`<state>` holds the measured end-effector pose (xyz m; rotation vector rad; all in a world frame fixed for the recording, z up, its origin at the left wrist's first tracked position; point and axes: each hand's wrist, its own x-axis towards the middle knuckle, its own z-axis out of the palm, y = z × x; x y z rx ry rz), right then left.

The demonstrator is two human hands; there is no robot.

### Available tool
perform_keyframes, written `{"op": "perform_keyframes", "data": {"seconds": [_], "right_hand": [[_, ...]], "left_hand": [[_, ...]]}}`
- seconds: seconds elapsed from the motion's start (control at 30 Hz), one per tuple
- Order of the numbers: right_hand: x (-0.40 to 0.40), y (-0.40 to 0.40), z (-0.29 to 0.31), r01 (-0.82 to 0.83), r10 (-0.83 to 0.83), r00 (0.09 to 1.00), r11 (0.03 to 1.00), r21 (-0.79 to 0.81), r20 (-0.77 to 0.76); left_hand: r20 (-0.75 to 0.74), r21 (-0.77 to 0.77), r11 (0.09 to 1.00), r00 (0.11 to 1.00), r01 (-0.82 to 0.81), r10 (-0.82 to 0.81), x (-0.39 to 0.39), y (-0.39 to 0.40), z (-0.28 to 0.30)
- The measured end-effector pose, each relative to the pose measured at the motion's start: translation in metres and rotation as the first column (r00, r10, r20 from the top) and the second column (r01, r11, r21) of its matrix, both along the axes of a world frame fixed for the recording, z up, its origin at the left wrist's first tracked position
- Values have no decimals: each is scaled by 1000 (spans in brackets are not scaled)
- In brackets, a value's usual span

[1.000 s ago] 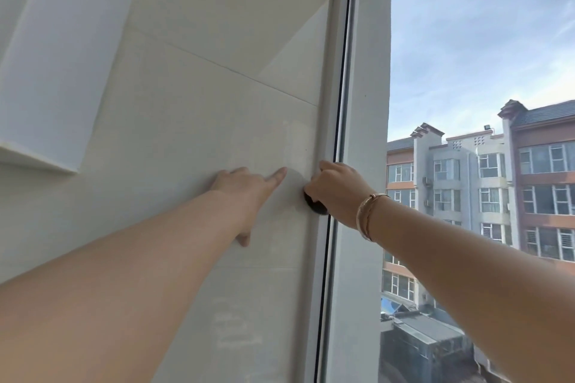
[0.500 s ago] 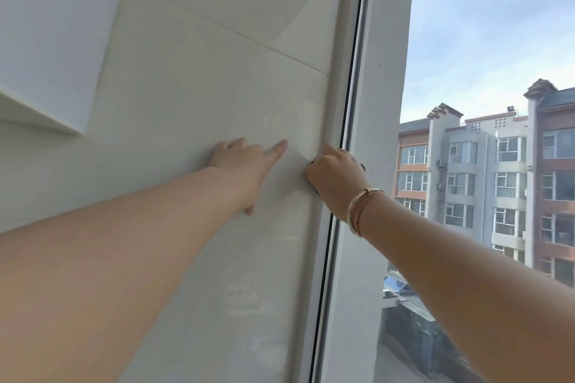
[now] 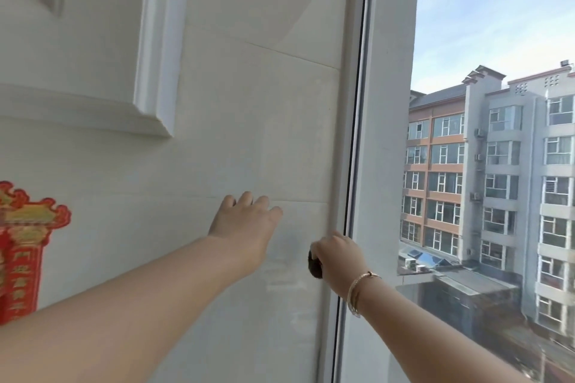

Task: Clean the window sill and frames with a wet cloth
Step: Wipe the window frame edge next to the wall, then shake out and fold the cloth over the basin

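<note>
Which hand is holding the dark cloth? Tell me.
The right hand, the one with the bracelet, grips the dark cloth at the window frame; the left hand lies flat on the wall.

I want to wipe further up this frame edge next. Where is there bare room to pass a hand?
Free: the tiled wall above the left hand, bordered by the white moulding and the window frame. Crowded: low down, where the right hand grips the dark cloth against the frame.

a red and gold paper decoration (image 3: 21, 246) on the wall at left, apartment blocks (image 3: 491, 190) outside
</note>
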<state>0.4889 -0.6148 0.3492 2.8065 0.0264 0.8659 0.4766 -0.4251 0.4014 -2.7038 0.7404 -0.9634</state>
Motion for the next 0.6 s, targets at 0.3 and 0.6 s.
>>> {"op": "perform_keyframes", "data": {"seconds": [0.3, 0.6], "right_hand": [[-171, 104, -51, -138, 384, 915, 14, 990, 122], [-312, 183, -123, 78, 492, 866, -309, 948, 89]], "left_hand": [[-509, -738, 670, 717, -78, -476, -111, 103, -89], [-404, -842, 223, 299, -491, -865, -286, 189, -176]]}}
